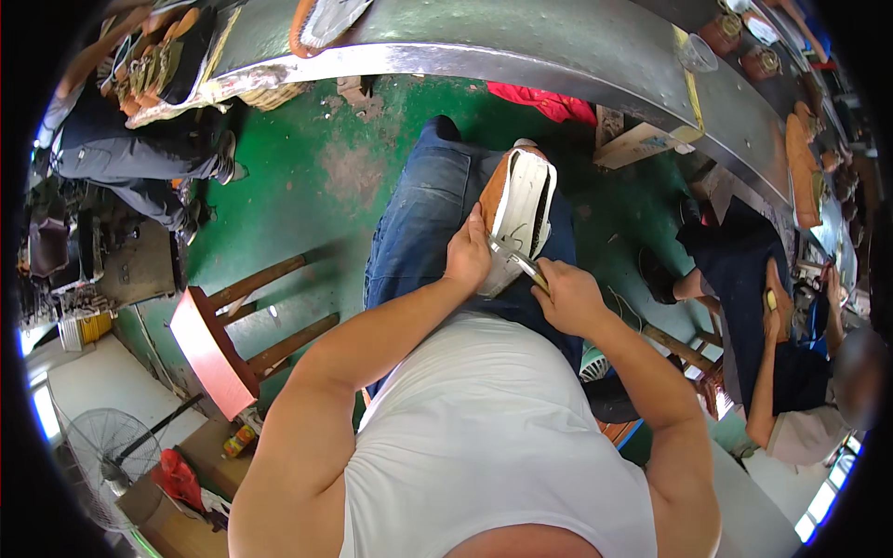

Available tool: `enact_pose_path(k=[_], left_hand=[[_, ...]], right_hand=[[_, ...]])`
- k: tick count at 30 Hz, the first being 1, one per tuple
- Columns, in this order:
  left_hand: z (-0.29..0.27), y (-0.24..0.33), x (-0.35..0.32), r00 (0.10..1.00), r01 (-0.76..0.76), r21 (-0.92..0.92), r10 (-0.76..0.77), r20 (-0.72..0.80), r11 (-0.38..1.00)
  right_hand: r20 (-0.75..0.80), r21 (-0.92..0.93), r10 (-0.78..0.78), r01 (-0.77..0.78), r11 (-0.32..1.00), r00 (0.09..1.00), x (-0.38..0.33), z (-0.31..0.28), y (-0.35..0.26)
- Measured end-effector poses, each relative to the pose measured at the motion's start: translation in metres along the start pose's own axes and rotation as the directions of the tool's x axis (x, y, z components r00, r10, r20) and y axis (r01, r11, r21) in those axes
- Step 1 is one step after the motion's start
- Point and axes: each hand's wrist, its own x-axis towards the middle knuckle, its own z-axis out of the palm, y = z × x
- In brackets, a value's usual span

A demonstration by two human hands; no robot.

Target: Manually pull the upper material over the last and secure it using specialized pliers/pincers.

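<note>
A shoe (524,200) with a tan upper and a whitish underside lies bottom up across my thighs, its far end by my knee. Wrapped around its left edge is my left hand (468,251), with the fingers partly hidden beneath the shoe. My right hand (571,298) is closed on the handles of metal pliers (521,259). The pliers' head lies over the near part of the underside, close to my left fingers. Whether the jaws grip the shoe's edge, I cannot tell.
A metal-topped bench (446,60) runs across the far side, with another shoe (326,23) on it. A wooden stool (219,353) stands on the left. One person (744,279) sits at the right, another (139,158) is at the far left. Red cloth (544,100) lies under the bench.
</note>
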Motion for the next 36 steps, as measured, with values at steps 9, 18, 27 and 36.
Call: enact_pose_path(k=[9,18,27,36], left_hand=[[-0.001,-0.009,0.003,0.971,-0.231,0.155,0.237,-0.024,0.961],[-0.006,-0.008,0.011,0.808,-0.585,0.364,0.558,0.188,0.725],[-0.024,0.039,0.023,0.808,-0.547,0.557,0.221,0.546,0.625],[-0.029,0.032,0.008,0.730,-0.631,0.579,0.143,0.669,0.516]], right_hand=[[0.128,0.015,-0.043,0.042,0.999,0.991,0.003,-0.036,0.002],[-0.109,-0.162,0.091,-0.108,0.981,0.990,0.026,-0.030,0.026],[0.184,0.416,0.267,-0.321,0.850,0.946,0.026,-0.064,0.052],[-0.132,0.109,0.164,-0.150,0.983,0.978,0.037,-0.017,0.060]])
